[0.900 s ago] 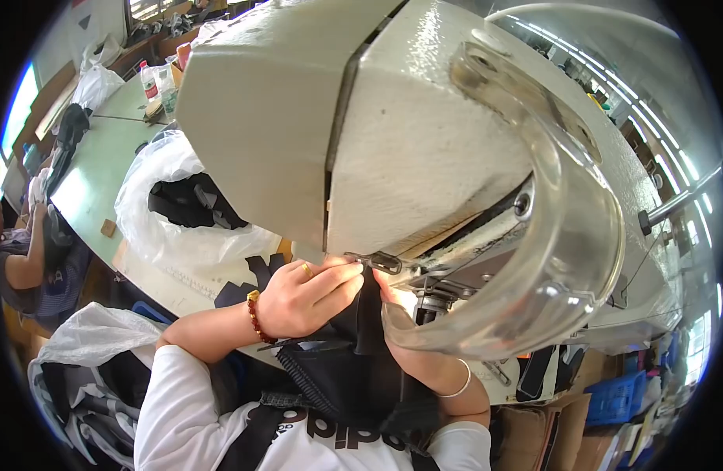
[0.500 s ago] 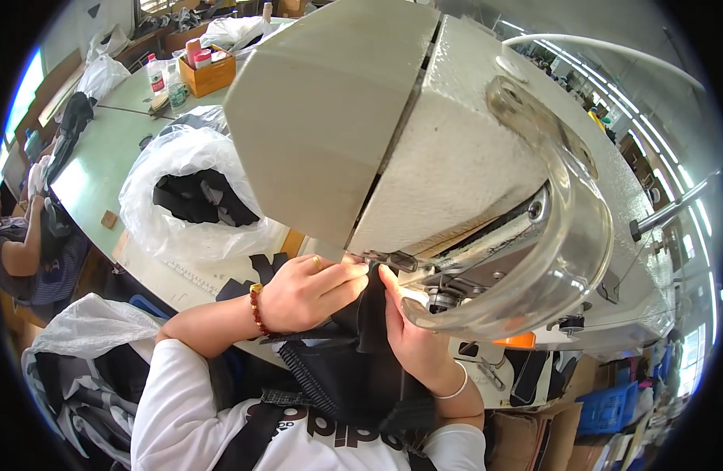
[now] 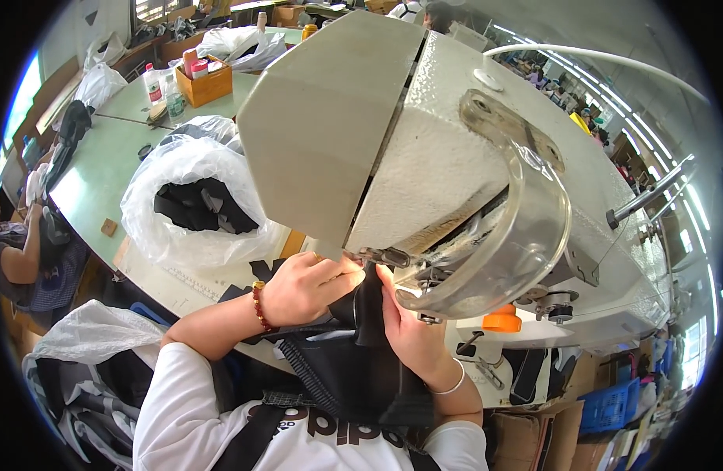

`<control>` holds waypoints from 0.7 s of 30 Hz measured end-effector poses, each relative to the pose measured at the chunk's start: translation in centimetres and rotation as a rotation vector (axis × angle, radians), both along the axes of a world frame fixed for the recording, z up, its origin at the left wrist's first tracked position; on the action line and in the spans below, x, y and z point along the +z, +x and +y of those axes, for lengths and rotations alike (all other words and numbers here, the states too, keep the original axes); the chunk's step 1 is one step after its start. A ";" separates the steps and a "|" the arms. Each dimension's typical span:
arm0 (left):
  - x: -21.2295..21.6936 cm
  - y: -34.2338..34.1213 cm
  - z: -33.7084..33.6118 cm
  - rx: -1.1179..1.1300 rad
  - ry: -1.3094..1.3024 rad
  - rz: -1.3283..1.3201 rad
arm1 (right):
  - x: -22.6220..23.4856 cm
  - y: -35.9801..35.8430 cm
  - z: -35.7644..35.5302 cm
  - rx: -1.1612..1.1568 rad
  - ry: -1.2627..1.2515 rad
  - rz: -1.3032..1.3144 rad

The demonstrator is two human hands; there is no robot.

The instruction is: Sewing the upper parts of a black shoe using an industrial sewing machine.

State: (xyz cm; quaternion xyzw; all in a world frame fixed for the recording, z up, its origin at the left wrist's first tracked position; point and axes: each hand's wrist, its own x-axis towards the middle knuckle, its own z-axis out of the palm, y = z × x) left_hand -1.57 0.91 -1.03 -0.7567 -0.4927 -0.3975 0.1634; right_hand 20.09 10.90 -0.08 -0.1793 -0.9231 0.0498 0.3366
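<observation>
A large off-white sewing machine (image 3: pixel 424 149) fills the middle of the view, with a curved clear guard (image 3: pixel 546 212) on its front. Close under its head, my left hand (image 3: pixel 305 289) is closed, pinching the upper edge of a black fabric piece (image 3: pixel 367 314). My right hand (image 3: pixel 412 334) holds the same fabric from the other side, its fingers pressed along the fold. The fingertips of both hands almost meet beside the presser foot area, where the needle is hidden. The rest of the black fabric hangs down toward my lap, with a ribbed strip along its left side.
Left of the machine, a clear plastic bag (image 3: pixel 141 200) holds dark pieces. A wooden box (image 3: pixel 204 86) and bottles stand farther back. Another bag (image 3: pixel 102 334) of fabric is at lower left; a co-worker's arm (image 3: pixel 23 255) shows beyond. Scissors-like tools (image 3: pixel 487 369) and a blue basket (image 3: pixel 609 407) are at right.
My view has shifted slightly, so the machine head and guard appear a little differently placed and the orange part shows more. Both hands keep their hold on the fabric, almost in the same place.
</observation>
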 end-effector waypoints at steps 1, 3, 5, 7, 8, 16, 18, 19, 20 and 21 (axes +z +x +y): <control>0.1 0.0 0.0 -0.023 0.014 0.009 | 0.0 0.0 -0.1 0.002 -0.008 0.001; 0.2 0.1 -0.1 -0.022 0.031 0.022 | 0.0 -0.1 -0.5 -0.017 -0.017 -0.021; 0.3 0.2 -0.1 -0.038 0.067 0.016 | 0.0 -0.1 -0.8 -0.028 -0.019 -0.029; 0.3 0.3 -0.2 -0.045 0.093 0.014 | 0.0 -0.1 -1.0 -0.052 0.018 -0.036; 0.4 0.3 -0.2 -0.040 0.098 0.020 | 0.0 -0.1 -0.9 -0.023 -0.004 -0.012; -0.4 0.7 0.1 0.042 0.086 0.005 | -0.6 0.2 1.3 0.030 -0.042 0.020; -0.5 0.8 0.0 0.057 0.122 0.036 | -0.9 0.6 1.6 0.018 -0.136 0.028; -0.3 0.6 0.0 0.046 0.073 0.057 | -1.1 0.8 1.6 -0.018 -0.322 0.041; -0.1 0.4 -0.1 0.032 0.050 0.072 | -1.2 1.1 1.9 0.023 -0.552 0.100; 0.3 0.2 -0.1 0.020 0.024 0.087 | -1.4 1.5 2.2 0.158 -0.799 0.290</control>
